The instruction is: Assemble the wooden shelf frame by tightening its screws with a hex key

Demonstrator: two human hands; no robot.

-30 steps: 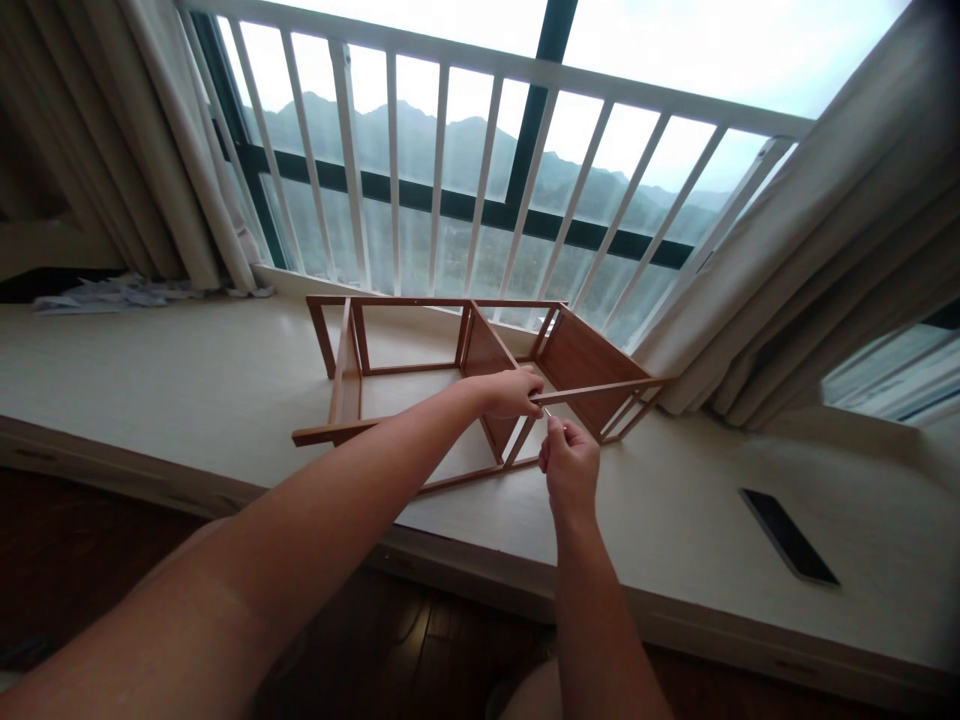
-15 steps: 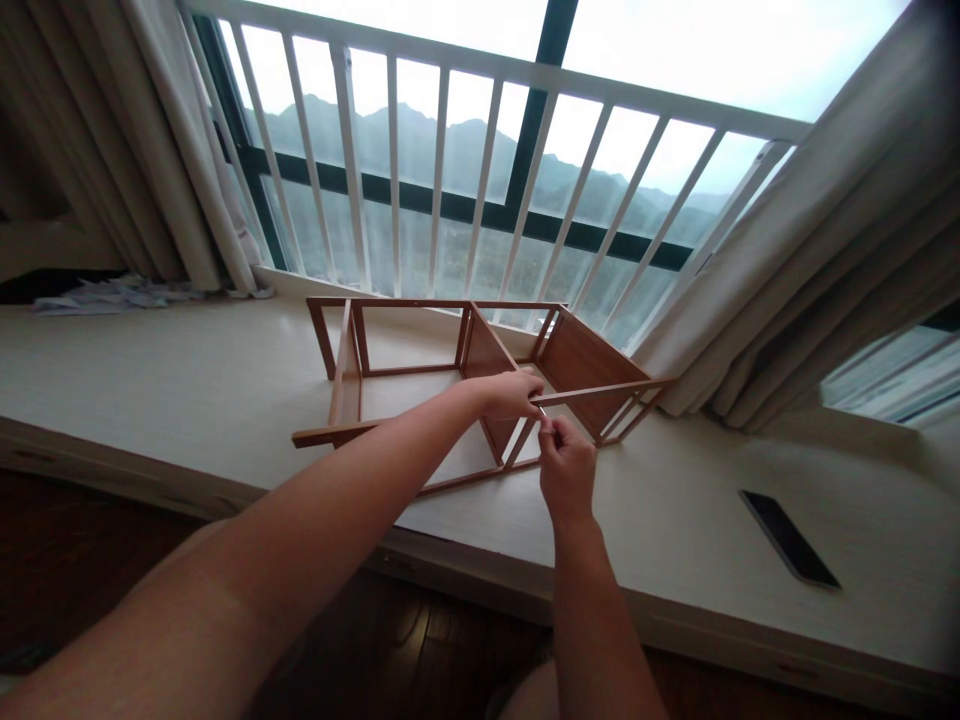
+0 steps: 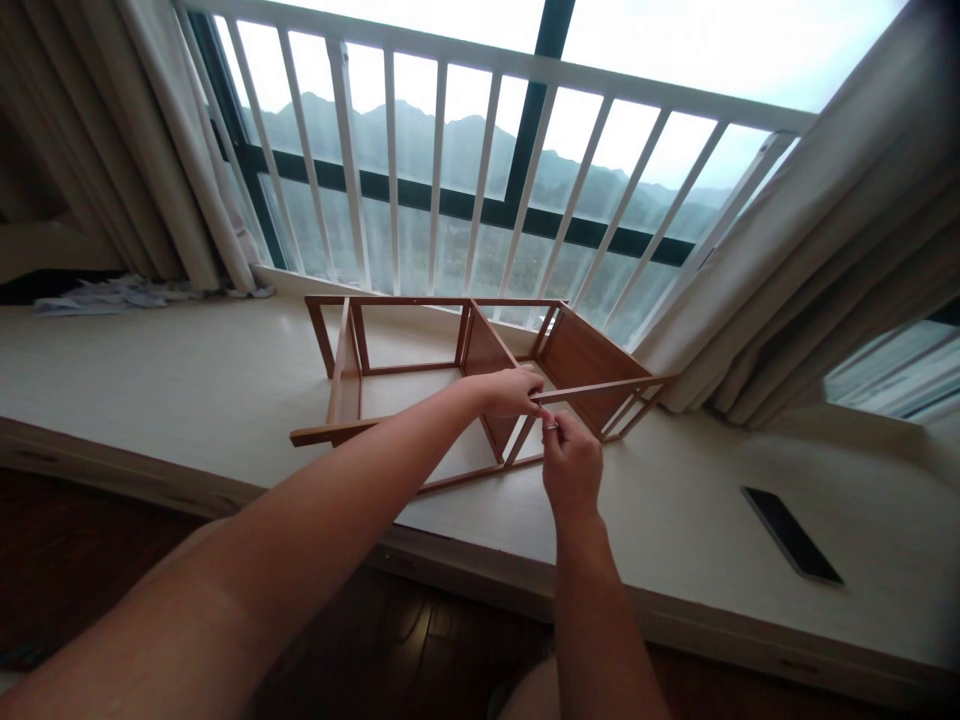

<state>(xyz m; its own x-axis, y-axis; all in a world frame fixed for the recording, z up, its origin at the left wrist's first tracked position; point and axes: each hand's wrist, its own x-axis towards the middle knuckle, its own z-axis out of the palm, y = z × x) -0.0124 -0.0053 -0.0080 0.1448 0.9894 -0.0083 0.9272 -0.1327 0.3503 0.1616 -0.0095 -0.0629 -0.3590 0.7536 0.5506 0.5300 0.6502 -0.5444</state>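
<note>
A brown wooden shelf frame (image 3: 491, 345) lies on its side on the pale window ledge, its panels standing across it. My left hand (image 3: 514, 391) is closed around the near end of a rail, close to the middle panel. Just right of and below it, my right hand (image 3: 572, 455) pinches a small, thin metal hex key (image 3: 553, 427) under the rail end. The fingers cover most of the key, and its tip against the wood is hard to make out. My left forearm hides part of the frame's near side.
A dark phone (image 3: 792, 535) lies on the ledge (image 3: 675, 520) at the right. White railing (image 3: 480, 190) and a window stand behind the frame. Curtains (image 3: 787, 230) hang at both sides, the right one close to the frame. Crumpled white material (image 3: 120, 296) lies at far left.
My right hand has turned slightly and shifted a little right, and the metal key now shows across the fingers rather than slanting up to the rail. My left hand stays in place.
</note>
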